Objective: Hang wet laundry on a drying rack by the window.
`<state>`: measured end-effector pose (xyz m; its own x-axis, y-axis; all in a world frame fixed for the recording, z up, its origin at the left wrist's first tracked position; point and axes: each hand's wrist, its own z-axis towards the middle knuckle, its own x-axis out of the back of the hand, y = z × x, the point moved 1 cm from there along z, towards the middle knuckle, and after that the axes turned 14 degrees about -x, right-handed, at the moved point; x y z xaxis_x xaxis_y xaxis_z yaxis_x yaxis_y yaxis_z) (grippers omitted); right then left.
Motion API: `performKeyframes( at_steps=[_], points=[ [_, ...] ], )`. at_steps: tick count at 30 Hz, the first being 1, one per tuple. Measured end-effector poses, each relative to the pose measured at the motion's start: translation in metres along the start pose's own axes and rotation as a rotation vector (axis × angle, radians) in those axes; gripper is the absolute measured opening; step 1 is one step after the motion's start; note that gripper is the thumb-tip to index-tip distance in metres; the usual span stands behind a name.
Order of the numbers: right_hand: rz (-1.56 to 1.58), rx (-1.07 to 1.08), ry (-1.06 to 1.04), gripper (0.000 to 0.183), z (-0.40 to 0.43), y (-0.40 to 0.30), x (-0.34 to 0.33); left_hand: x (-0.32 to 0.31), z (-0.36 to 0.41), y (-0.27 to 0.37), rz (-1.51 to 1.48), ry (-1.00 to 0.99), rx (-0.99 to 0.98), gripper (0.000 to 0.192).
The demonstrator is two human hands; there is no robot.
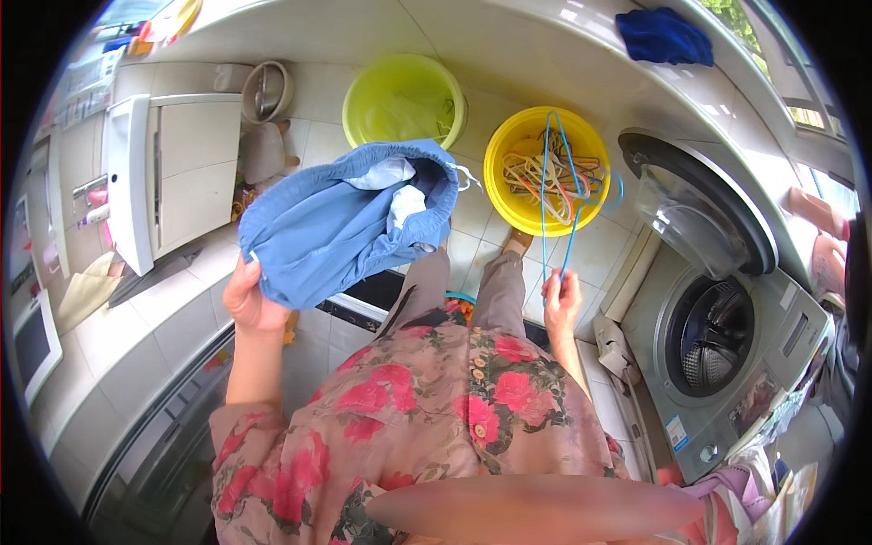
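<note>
My left hand [255, 296] grips the edge of a blue garment with a gathered elastic waist [334, 225], probably trousers or shorts. Its waist opening faces up, showing white pocket lining inside, and a white drawstring dangles at the right end. Between the fingers of my right hand [563, 300] is a thin blue clothes hanger [545, 197], held upright by one end. Behind that hanger stands a yellow bucket [501, 197] with several white, orange and blue hangers [545, 180] piled inside. The hanger and the garment are apart.
A yellow-green tub [381, 102] stands beyond the garment. On the right, a front-loading washing machine [654, 402] has its round door [708, 204] swung open. A white washbasin cabinet [197, 163] is at the left. Dark blue cloth [664, 35] lies on the ledge. Clothes [742, 494] hang at lower right.
</note>
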<state>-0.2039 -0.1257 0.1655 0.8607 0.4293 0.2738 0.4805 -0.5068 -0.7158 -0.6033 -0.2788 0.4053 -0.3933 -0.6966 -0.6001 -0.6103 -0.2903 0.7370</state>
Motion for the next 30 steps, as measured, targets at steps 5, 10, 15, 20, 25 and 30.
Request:
performKeyframes(
  at_steps=[5,10,15,20,25,30],
  points=[
    [0.359,-0.014,-0.107,0.041,0.013,-0.091,-0.019,-0.06,-0.006,0.008,0.063,-0.1,-0.013,0.066],
    [0.117,0.006,-0.244,0.041,0.042,-0.169,-0.074,-0.095,-0.011,0.022,0.091,-0.216,-0.053,0.06],
    [-0.2,0.237,-0.225,0.046,-0.02,-0.197,-0.118,-0.1,-0.031,0.042,0.194,-0.341,-0.137,0.063],
    [-0.138,0.472,-0.121,0.022,-0.017,-0.258,-0.104,-0.079,-0.044,0.071,0.476,-0.197,-0.401,0.031],
    [0.202,0.421,-0.352,0.012,-0.044,-0.34,-0.095,0.013,-0.043,0.065,1.246,-0.031,-0.682,0.021],
    [0.203,0.343,-0.597,0.011,-0.098,-0.386,-0.118,0.038,-0.044,0.043,1.794,-0.169,-0.449,0.057]
  ],
)
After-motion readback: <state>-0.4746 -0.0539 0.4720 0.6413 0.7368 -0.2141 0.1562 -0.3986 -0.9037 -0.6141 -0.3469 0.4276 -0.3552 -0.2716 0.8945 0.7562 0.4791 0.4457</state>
